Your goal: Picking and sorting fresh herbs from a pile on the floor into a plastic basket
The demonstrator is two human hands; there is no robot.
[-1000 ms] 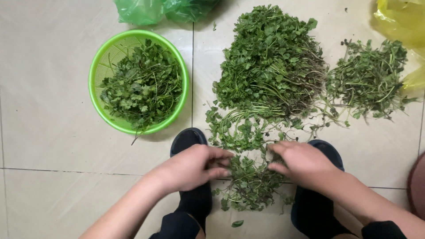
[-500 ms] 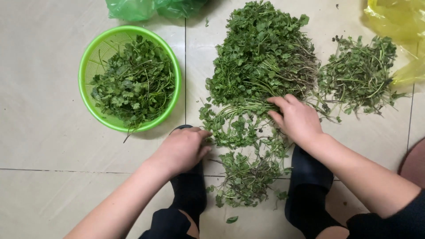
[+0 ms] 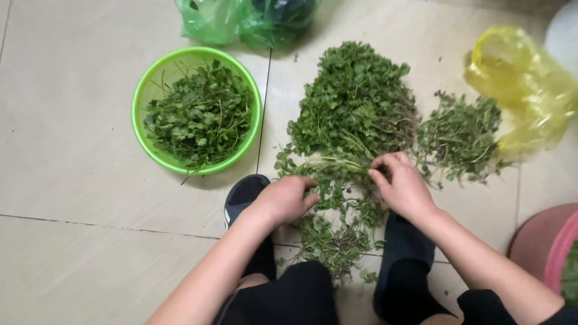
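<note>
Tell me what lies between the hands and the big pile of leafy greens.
Nothing visible: the right hand already touches the stems at the near edge of the big pile of leafy greens, and the left hand rests on loose sprigs beside it.

Bare tile (image 3: 78,180) left of green basket (image 3: 139,102); herb heaps (image 3: 355,108) ahead.

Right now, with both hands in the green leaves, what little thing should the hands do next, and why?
Probably pull a small bunch of stems loose from the big pile of leafy greens. The right hand already has its fingers on the stalks at the pile's near edge, and the left hand rests beside it on the loose sprigs. The green basket already holds leaves, so they likely go there.
</note>
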